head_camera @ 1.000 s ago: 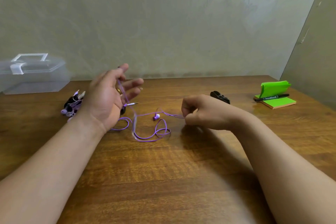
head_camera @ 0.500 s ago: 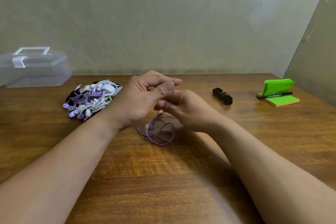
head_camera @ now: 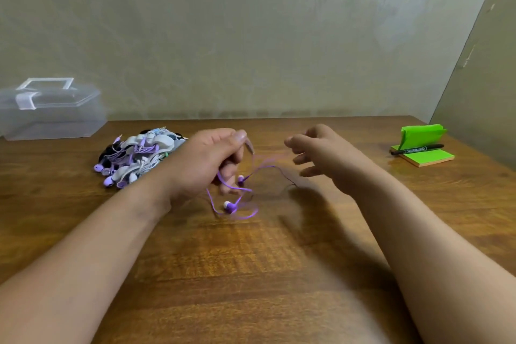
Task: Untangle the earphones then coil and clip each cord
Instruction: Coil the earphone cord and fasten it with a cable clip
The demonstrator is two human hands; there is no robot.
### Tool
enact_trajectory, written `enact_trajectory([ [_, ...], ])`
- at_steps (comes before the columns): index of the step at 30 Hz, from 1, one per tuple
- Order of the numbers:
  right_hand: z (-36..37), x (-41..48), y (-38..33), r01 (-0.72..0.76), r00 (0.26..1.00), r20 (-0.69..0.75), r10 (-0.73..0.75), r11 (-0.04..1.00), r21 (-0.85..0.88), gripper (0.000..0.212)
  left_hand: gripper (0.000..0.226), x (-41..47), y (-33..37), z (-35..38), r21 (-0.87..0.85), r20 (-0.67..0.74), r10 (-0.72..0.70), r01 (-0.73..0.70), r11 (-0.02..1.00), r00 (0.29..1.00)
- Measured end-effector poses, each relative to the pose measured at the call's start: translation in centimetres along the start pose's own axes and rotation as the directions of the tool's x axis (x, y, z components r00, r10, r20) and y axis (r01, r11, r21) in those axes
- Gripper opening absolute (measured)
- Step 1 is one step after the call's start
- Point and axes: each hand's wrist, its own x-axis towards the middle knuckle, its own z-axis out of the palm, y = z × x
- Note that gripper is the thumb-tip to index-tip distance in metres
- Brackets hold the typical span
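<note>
One clear plastic box (head_camera: 53, 112), lid shut, stands behind and left of the pile of earphones (head_camera: 139, 156) on the table (head_camera: 251, 274); its contents cannot be made out. Right of the pile lies one purple cord (head_camera: 251, 213) with two earbuds (head_camera: 229, 206). The left hand (head_camera: 206, 162), beside the pile, curls round the cord, thumb on top. The right hand (head_camera: 321, 153), farther right, has its fingers spread; blur hides whether it pinches the cord. Far right are one marker (head_camera: 417, 149) and one green notepad (head_camera: 427, 158).

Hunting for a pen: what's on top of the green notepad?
A black marker lies across the green notepad, in front of its raised green sheets. The pad's surface behind those sheets is covered.
</note>
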Motion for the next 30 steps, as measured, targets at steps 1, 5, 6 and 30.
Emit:
enact_trajectory([
  [1,-0.5,-0.1,0.0,-0.004,0.999,-0.045,0.002,0.998,-0.056,0.057,0.039,-0.1,0.2,-0.2,-0.004,0.007,0.003,-0.003,1.0,1.0],
  [5,-0.2,-2.0,-2.1,0.359,0.933,-0.056,-0.357,0.932,0.05,0.056,0.04,-0.5,1.2,-0.5,0.012,0.01,0.086,-0.086,0.996,0.996],
  [6,0.8,-2.5,-2.7,0.401,0.905,0.078,-0.419,0.898,0.179,0.052,0.04,-0.7,1.6,-0.4,-0.02,0.017,0.102,-0.102,0.995,0.995],
  [30,1.9,-3.3,-2.4,0.4,0.862,0.321,-0.392,0.916,0.044,0.069,0.039,-0.7,1.0,-0.9,0.042,-0.028,0.038,-0.037,0.998,0.999],
])
